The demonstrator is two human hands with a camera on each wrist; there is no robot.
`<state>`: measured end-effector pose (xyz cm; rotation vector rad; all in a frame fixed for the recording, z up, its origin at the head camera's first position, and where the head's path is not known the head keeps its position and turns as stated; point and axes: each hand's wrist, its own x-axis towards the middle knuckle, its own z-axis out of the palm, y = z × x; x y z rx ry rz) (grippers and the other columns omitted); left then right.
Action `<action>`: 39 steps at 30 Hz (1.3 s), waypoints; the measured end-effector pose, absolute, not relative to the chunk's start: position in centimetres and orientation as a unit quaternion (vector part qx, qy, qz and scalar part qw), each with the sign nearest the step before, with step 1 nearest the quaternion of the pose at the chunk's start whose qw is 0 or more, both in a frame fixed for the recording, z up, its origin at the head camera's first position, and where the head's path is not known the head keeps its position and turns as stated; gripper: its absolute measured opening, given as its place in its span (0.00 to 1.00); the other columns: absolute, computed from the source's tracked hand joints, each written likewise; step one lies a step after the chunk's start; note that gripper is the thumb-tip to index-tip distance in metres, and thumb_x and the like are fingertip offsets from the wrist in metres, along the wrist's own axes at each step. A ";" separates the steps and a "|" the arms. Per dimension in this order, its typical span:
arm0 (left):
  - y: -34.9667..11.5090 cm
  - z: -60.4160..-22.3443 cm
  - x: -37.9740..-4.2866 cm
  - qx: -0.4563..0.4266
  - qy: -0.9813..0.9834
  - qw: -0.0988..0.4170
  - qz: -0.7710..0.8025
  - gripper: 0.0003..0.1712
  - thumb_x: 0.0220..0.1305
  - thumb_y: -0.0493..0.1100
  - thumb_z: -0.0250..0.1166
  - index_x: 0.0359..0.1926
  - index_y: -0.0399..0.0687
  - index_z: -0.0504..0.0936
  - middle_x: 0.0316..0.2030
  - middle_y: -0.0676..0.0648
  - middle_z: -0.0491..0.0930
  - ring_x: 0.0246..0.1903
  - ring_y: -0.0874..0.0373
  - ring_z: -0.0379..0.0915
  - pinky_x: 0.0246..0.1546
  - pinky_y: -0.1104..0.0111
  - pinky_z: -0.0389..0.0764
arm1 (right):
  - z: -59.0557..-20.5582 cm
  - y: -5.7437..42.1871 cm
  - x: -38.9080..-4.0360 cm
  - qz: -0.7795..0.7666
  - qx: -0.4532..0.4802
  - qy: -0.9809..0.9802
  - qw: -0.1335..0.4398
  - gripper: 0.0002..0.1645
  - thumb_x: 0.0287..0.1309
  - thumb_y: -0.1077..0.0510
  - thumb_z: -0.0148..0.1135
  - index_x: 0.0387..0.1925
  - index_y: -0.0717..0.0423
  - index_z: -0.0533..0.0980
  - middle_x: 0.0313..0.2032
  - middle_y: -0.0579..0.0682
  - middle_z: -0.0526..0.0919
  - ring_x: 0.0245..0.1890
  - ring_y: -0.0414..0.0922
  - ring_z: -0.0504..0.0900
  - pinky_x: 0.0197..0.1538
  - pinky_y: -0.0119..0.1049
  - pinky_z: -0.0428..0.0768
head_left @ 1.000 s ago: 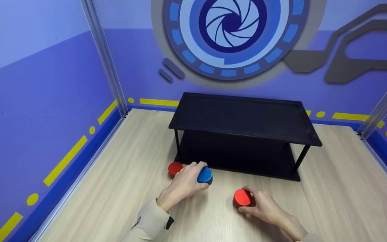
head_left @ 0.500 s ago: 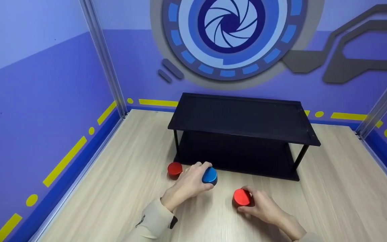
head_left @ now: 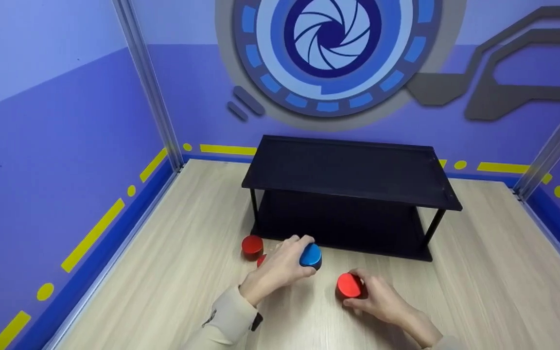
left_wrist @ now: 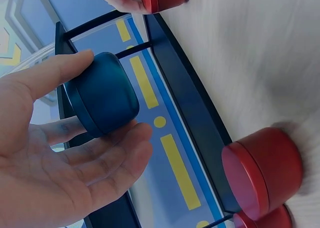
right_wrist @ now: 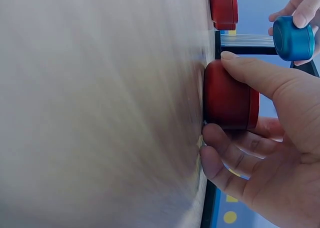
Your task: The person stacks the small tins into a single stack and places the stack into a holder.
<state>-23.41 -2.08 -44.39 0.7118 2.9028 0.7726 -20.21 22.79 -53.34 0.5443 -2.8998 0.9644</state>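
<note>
My left hand (head_left: 280, 267) grips a small round blue tin (left_wrist: 107, 95) between thumb and fingers. The left wrist view shows this tin held up off the wooden table, tilted. To its right in the head view, my right hand (head_left: 379, 296) holds a red lidded tin (right_wrist: 230, 98) at its sides, thumb on one side and fingers on the other. This red tin stands upright on the table. A second red tin (head_left: 252, 248) stands left of my left hand. Between them shows part of a third red tin (head_left: 261, 261), mostly hidden behind the hand.
A black two-tier shelf (head_left: 350, 167) stands just beyond both hands, its lower tier (head_left: 338, 218) close to the tabletop. Purple-blue printed walls (head_left: 66, 146) with metal corner posts (head_left: 148, 82) enclose the pale wood table (head_left: 178, 233) at the left, back and right.
My left hand has moved rightward with the blue tin, nearer the right hand. The third red tin has come partly into view behind it. My right hand stays on its red tin.
</note>
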 end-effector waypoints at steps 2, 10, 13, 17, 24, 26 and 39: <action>-2.0 -44.5 -23.3 0.237 0.939 0.023 0.248 0.34 0.54 0.49 0.71 0.62 0.53 0.71 0.51 0.45 0.77 0.47 0.51 0.75 0.46 0.57 0.80 | -53.3 22.8 -20.2 0.311 0.176 -0.934 0.017 0.39 0.42 0.46 0.76 0.53 0.61 0.73 0.42 0.51 0.84 0.40 0.41 0.81 0.40 0.31 0.79; -1.2 -44.8 -23.1 0.244 0.939 0.026 0.243 0.34 0.54 0.49 0.71 0.62 0.53 0.71 0.50 0.46 0.77 0.46 0.51 0.75 0.44 0.57 0.80 | -53.4 22.9 -20.2 0.316 0.176 -0.932 0.016 0.38 0.42 0.46 0.76 0.53 0.61 0.73 0.42 0.50 0.84 0.40 0.42 0.82 0.41 0.31 0.80; -1.0 -44.9 -23.0 0.245 0.938 0.027 0.243 0.34 0.54 0.49 0.71 0.62 0.54 0.71 0.49 0.46 0.77 0.45 0.52 0.75 0.42 0.58 0.81 | -53.5 22.8 -20.2 0.319 0.174 -0.932 0.015 0.39 0.42 0.46 0.76 0.53 0.61 0.73 0.43 0.51 0.84 0.41 0.42 0.82 0.41 0.32 0.80; -0.7 -44.9 -23.0 0.250 0.938 0.029 0.239 0.34 0.54 0.50 0.71 0.62 0.54 0.71 0.49 0.46 0.77 0.45 0.53 0.75 0.43 0.59 0.80 | -53.5 22.8 -20.3 0.318 0.172 -0.932 0.013 0.39 0.43 0.47 0.76 0.53 0.62 0.73 0.43 0.51 0.84 0.42 0.43 0.82 0.42 0.32 0.80; -0.4 -45.1 -23.0 0.250 0.937 0.040 0.242 0.35 0.54 0.50 0.71 0.63 0.54 0.70 0.50 0.47 0.77 0.47 0.53 0.75 0.45 0.58 0.80 | -53.6 22.8 -20.3 0.322 0.172 -0.931 0.011 0.38 0.43 0.47 0.76 0.54 0.62 0.73 0.44 0.52 0.84 0.42 0.44 0.82 0.43 0.33 0.80; -0.3 -45.2 -23.0 0.251 0.936 0.041 0.241 0.35 0.54 0.50 0.71 0.63 0.54 0.70 0.51 0.47 0.77 0.47 0.53 0.75 0.45 0.58 0.80 | -53.6 22.8 -20.2 0.322 0.170 -0.931 0.011 0.39 0.43 0.47 0.76 0.54 0.62 0.72 0.44 0.51 0.83 0.43 0.44 0.82 0.44 0.33 0.80; 0.5 -45.5 -22.8 0.259 0.937 0.045 0.228 0.33 0.54 0.51 0.71 0.61 0.57 0.71 0.52 0.47 0.77 0.48 0.54 0.76 0.46 0.59 0.80 | -53.7 22.8 -20.1 0.332 0.171 -0.928 0.018 0.37 0.43 0.48 0.76 0.52 0.61 0.72 0.45 0.51 0.83 0.43 0.44 0.82 0.45 0.34 0.80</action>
